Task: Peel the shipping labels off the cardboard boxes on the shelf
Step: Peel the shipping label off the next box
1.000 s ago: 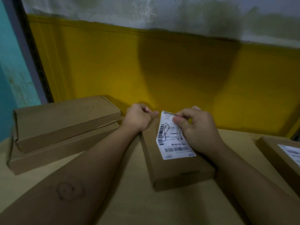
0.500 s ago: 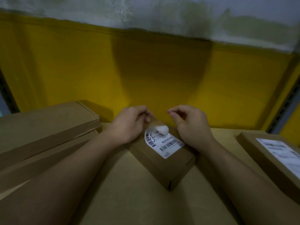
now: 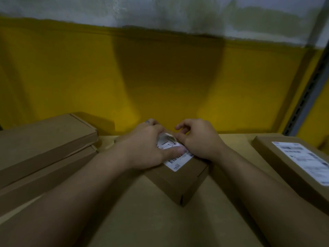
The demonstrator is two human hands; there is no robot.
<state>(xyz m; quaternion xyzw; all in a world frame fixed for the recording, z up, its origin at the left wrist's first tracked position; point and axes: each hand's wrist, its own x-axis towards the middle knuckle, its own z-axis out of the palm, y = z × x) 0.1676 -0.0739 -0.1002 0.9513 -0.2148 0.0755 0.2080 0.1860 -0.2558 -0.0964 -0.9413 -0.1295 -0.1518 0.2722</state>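
Here, in the head view, the box (image 3: 185,182) lies askew on the shelf (image 3: 142,220), its label (image 3: 178,161) on top with the far corner (image 3: 169,137) curled up. The left hand (image 3: 147,148) grips the box, fingers over its far edge, thumb pressing the label. The right hand (image 3: 201,141) is curled at that corner; whether it pinches paper I cannot tell. The label looks thin and apt to tear, so the loose corner is the hold; the box seems stiff and light, needing bracing.
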